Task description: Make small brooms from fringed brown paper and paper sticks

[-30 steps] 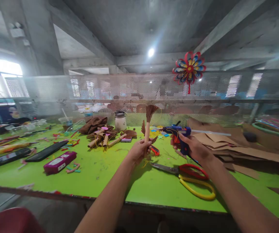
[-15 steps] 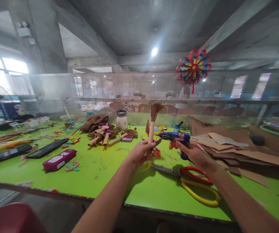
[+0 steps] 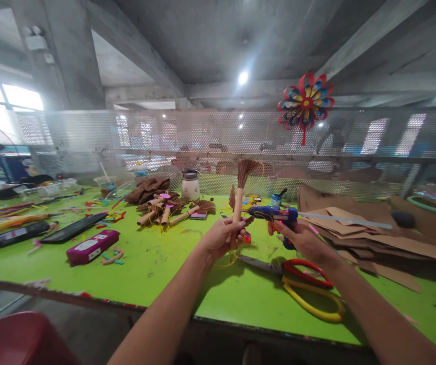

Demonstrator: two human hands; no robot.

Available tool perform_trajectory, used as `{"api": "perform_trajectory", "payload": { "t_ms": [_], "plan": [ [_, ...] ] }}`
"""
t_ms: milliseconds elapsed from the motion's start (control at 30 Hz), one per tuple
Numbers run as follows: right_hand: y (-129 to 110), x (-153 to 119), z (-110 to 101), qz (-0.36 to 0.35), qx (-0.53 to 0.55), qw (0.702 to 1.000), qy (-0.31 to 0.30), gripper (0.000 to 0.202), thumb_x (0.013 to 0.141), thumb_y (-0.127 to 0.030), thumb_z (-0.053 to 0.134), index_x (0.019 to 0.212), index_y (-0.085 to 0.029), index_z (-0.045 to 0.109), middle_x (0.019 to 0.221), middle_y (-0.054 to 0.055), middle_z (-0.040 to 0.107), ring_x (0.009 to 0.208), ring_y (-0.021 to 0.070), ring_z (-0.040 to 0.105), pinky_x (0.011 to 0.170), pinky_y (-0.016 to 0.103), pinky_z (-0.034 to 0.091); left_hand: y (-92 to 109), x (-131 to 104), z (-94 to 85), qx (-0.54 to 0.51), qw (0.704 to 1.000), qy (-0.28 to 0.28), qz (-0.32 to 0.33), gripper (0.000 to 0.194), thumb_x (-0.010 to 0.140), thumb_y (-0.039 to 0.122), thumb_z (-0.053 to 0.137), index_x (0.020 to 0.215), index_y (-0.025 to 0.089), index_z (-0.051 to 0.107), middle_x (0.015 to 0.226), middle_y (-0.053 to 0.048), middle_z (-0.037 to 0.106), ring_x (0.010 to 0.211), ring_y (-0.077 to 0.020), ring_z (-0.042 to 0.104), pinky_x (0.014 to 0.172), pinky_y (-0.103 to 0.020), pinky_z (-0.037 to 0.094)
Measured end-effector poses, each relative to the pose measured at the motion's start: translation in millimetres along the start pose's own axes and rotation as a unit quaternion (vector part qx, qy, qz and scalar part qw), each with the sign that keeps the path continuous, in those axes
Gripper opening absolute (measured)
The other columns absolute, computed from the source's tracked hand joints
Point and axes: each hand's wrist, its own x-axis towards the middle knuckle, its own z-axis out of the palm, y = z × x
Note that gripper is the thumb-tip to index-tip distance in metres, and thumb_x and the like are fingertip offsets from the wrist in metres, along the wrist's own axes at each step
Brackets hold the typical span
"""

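Note:
My left hand (image 3: 223, 235) is closed round the lower part of a brown paper tube (image 3: 238, 205) with a pleated paper fan at its top and smaller pleated pieces at its sides. Thin yellow string hangs from it. My right hand (image 3: 309, 242) grips a blue hot glue gun (image 3: 278, 215), a long pale glue stick (image 3: 347, 220) coming out of its back. The gun's nozzle is close to the tube's right side; I cannot tell whether it touches. Below the hands lie scissors (image 3: 312, 302) with one red and one yellow handle.
Similar paper tubes (image 3: 164, 215) lie in a pile left of centre, before a lidded jar (image 3: 190, 185). Brown paper sheets (image 3: 354, 238) are stacked at right. A purple box (image 3: 93, 247) and a black tray-like thing (image 3: 75, 228) rest at left. Perforated panels (image 3: 210, 132) stand behind.
The view has shifted very slightly. Both hands keep their holds on the paper tube and the glue gun, nearly in the same place.

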Motion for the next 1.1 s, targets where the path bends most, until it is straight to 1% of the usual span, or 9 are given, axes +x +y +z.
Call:
{"api": "perform_trajectory", "payload": {
  "t_ms": [167,367,500,700,867,1000,1100],
  "plan": [
    [-4,-1,0,-0.010,-0.027,0.999,-0.020,0.040,0.081,-0.054,0.048,0.071,-0.018,0.059,0.057,-0.001,0.045,0.048,0.0094,0.036,0.045,0.024,0.030,0,0,0.2,-0.001,1.000,0.006,0.001,0.023,0.073,0.014,0.068,0.094,0.007,0.064,0.060,-0.001,0.056,0.048,-0.0025,0.050,0.045,-0.011,0.041],
    [-7,-2,0,-0.012,-0.036,0.999,-0.016,0.040,0.082,-0.054,0.046,0.070,-0.018,0.058,0.058,-0.001,0.047,0.049,0.0100,0.036,0.047,0.024,0.030,0,-1,1.2,0.007,1.000,0.011,0.004,0.023,0.074,0.015,0.067,0.095,0.007,0.064,0.061,-0.001,0.055,0.048,-0.0024,0.050,0.044,-0.010,0.040],
    [-8,-2,0,-0.016,-0.041,0.999,-0.018,0.042,0.082,-0.056,0.045,0.069,-0.018,0.057,0.060,-0.001,0.047,0.051,0.0102,0.038,0.048,0.025,0.030,1,-1,1.9,0.013,1.000,0.016,0.004,0.020,0.074,0.015,0.066,0.092,0.008,0.063,0.060,-0.001,0.055,0.048,-0.0027,0.049,0.044,-0.011,0.039],
    [-9,-3,0,-0.019,-0.046,0.998,-0.026,0.044,0.082,-0.056,0.044,0.069,-0.016,0.054,0.063,0.000,0.046,0.054,0.0101,0.038,0.049,0.024,0.030,0,0,0.2,0.014,1.000,0.001,-0.004,0.021,0.075,0.015,0.066,0.093,0.007,0.062,0.061,0.000,0.055,0.048,-0.0022,0.050,0.045,-0.011,0.040],
    [-8,-2,0,-0.016,-0.049,0.998,-0.025,0.044,0.082,-0.056,0.043,0.067,-0.016,0.053,0.061,0.000,0.045,0.053,0.0104,0.037,0.050,0.025,0.030,-1,1,-0.5,0.013,1.000,-0.004,-0.002,0.019,0.074,0.016,0.067,0.090,0.008,0.061,0.062,-0.001,0.056,0.049,-0.0025,0.051,0.046,-0.011,0.040],
    [-13,-2,1,-0.026,-0.053,0.998,-0.021,0.044,0.081,-0.056,0.044,0.064,-0.016,0.051,0.060,0.000,0.045,0.053,0.0106,0.038,0.052,0.026,0.031,0,0,1.8,0.003,1.000,-0.010,-0.006,0.015,0.074,0.014,0.066,0.087,0.007,0.061,0.061,-0.001,0.056,0.049,-0.0026,0.050,0.046,-0.012,0.040],
    [-15,-3,2,-0.019,-0.053,0.998,-0.013,0.044,0.080,-0.056,0.045,0.063,-0.016,0.051,0.059,0.000,0.046,0.053,0.0107,0.038,0.051,0.026,0.031,1,-2,2.5,-0.004,1.000,-0.013,-0.007,0.012,0.075,0.013,0.065,0.083,0.008,0.059,0.060,-0.001,0.056,0.048,-0.0029,0.049,0.045,-0.013,0.038]
  ]
}}
